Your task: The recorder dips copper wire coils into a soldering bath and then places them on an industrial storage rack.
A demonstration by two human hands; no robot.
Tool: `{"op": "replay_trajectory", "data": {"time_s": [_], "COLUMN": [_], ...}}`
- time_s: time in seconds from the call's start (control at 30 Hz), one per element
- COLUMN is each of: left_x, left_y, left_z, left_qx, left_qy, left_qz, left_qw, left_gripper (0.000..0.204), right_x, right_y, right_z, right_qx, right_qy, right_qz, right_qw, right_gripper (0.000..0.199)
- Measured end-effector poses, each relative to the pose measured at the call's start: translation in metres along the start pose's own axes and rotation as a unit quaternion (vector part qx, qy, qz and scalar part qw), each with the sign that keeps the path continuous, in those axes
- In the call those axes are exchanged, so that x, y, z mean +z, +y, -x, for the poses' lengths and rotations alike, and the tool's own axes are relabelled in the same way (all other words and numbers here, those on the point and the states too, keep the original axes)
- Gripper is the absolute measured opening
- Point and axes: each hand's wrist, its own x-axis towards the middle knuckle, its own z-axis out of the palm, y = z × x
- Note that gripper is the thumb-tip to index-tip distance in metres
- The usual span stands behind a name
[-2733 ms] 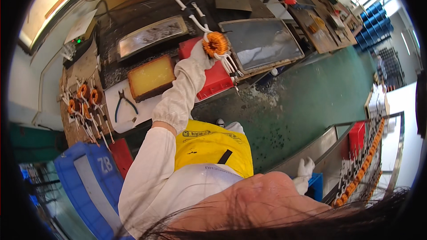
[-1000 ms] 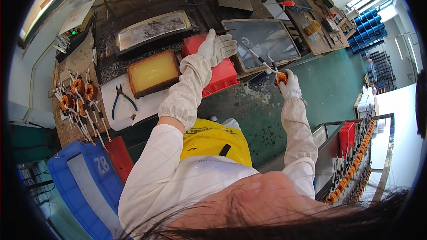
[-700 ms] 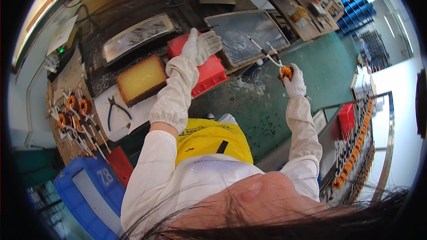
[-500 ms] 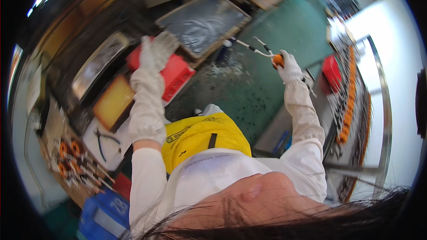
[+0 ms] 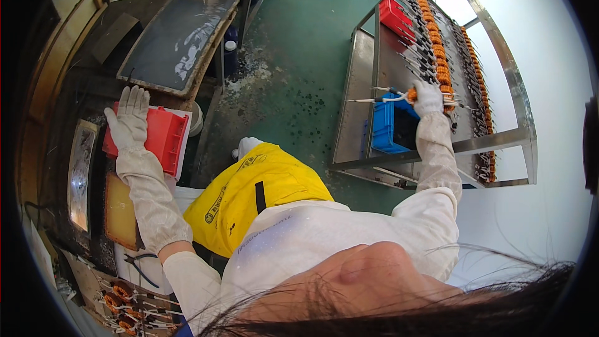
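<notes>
My left hand point(image 5: 129, 118), in a white glove, rests flat with fingers spread on the edge of a red bin point(image 5: 161, 137) on the dark workbench. My right hand point(image 5: 428, 97), also gloved, is closed on an orange wound coil point(image 5: 412, 95) with long white leads pointing left. It holds the coil over a metal rack point(image 5: 374, 56), just above a blue bin point(image 5: 388, 126) and next to a long row of similar orange coils point(image 5: 435, 43).
A dark flat tray point(image 5: 178, 40) lies beyond the red bin, an amber tray point(image 5: 120, 211) nearer. Black pliers point(image 5: 145, 265) and more orange coils point(image 5: 121, 309) lie at the lower left. A red bin point(image 5: 395, 15) sits on the rack. Green floor point(image 5: 293, 75) separates bench and rack.
My right hand has swung the coil from near the bench across to the metal rack on the right. The view turned with it. My left hand stayed on the red bin.
</notes>
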Motion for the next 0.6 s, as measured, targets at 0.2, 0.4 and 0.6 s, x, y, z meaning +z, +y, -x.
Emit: {"op": "replay_trajectory", "data": {"time_s": [0.2,0.4,0.6], "left_x": [0.008,0.019,0.02], "left_y": [-0.005,-0.006,-0.012], "left_z": [0.003,0.015,-0.005], "left_qx": [0.004,0.028,0.018], "left_qy": [0.006,0.033,0.011], "left_qz": [-0.016,-0.049,-0.05], "left_qw": [1.0,0.998,0.999], "left_gripper": [0.079,0.077,0.073], "right_x": [0.034,0.006,0.085], "right_y": [0.111,0.107,0.128], "right_z": [0.045,0.054,0.071], "right_qx": [0.182,0.332,0.423], "right_qy": [-0.075,-0.283,-0.207], "right_qz": [0.117,0.101,-0.033], "right_qw": [0.973,0.894,0.882], "right_gripper": [0.051,0.032,0.038]}}
